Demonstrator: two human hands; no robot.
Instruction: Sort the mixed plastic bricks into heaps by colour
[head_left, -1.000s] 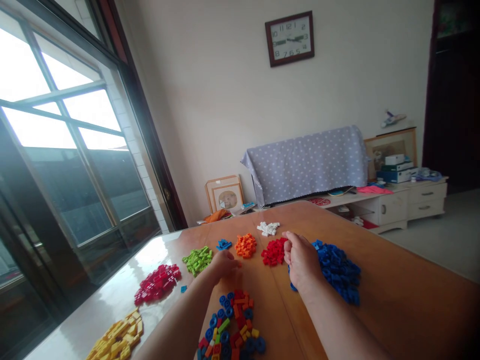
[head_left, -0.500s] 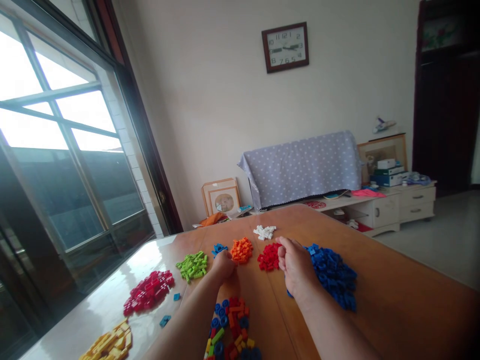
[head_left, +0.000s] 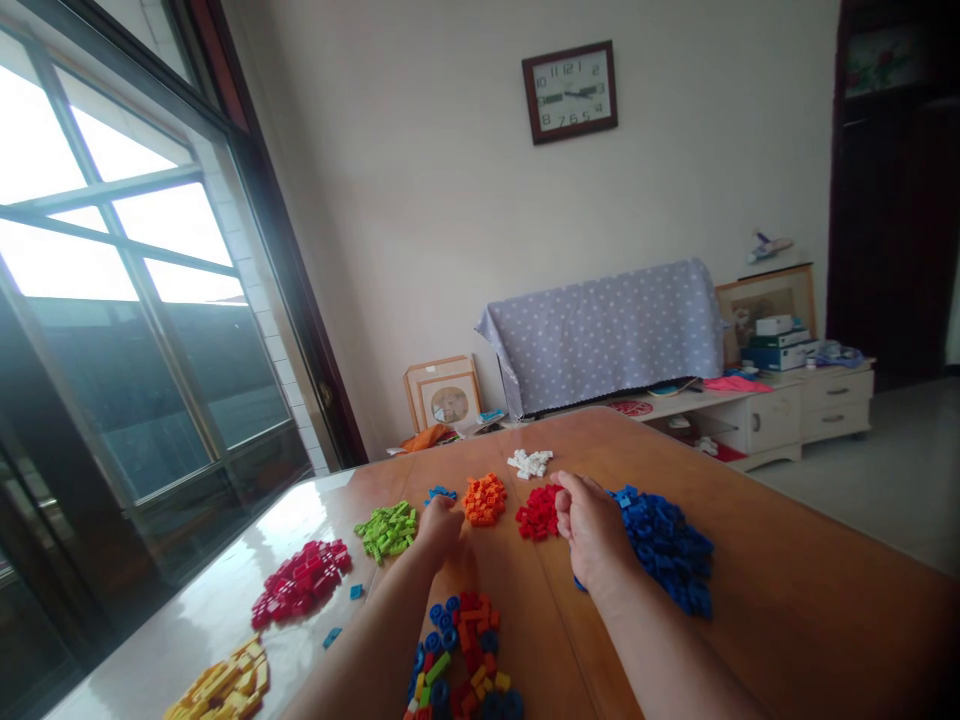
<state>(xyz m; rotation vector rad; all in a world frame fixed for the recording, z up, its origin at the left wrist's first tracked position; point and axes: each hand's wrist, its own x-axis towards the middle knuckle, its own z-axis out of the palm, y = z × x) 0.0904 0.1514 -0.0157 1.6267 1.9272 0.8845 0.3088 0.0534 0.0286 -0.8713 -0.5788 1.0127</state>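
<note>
My left hand is over the table just in front of a small pile of light blue bricks, with its fingers curled. Whatever they hold, if anything, is hidden. To its left lies a pile of lime green bricks, to its right a pile of orange bricks. My right hand is closed between a red pile of bricks and a large dark blue pile; nothing can be made out in its grip. Nearer me sits a mixed pile of bricks in several colours.
White bricks lie toward the table's far end. At the left are crimson bricks, yellow bricks and two loose teal pieces. Beyond the wooden table stands a low white cabinet with a cloth-covered object.
My left hand has shifted slightly left, away from the orange pile, showing more table beside it. My right hand stays almost where it was.
</note>
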